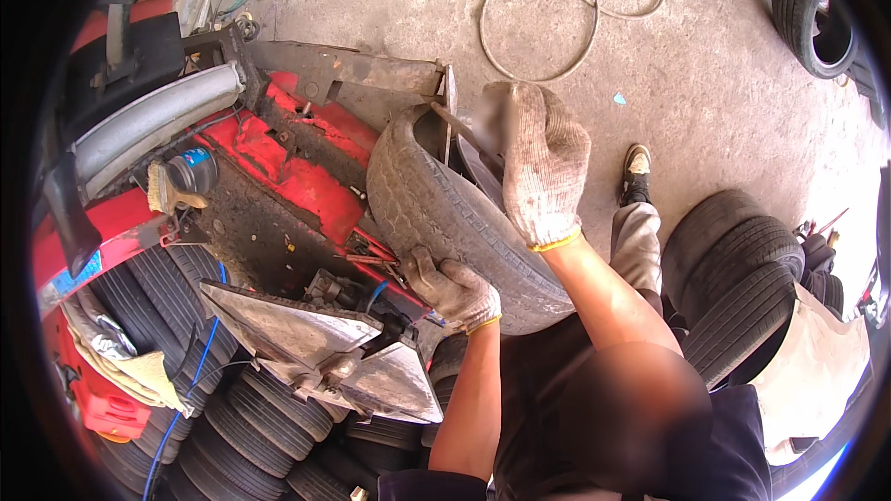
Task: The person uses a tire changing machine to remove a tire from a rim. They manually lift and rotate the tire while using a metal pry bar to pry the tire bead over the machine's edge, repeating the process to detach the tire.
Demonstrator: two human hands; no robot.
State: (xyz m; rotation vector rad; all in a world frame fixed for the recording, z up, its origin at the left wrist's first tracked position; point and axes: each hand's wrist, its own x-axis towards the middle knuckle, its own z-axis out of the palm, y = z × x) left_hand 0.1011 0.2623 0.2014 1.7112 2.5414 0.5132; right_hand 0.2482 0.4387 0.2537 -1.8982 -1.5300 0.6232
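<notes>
A worn tire (441,213) stands upright against the red side of a tire-changing machine (288,162). My left hand (450,292), in a soiled knit glove, presses against its near tread with the fingers bent. My right hand (549,153), gloved too, is closed in a fist above the tire's far right side. A dark metal bar (464,130) slants across the tire's opening toward this fist. Blur beside the thumb hides whether the fist holds the bar. An upright metal plate (450,111) on the machine's arm stands at the tire's opening.
Metal turntable clamps (306,334) jut out left of my left forearm. A can (195,167) and a brush (167,190) sit on the machine. Tires are stacked below (241,427) and at right (733,260). An air hose (483,32) loops over the concrete floor.
</notes>
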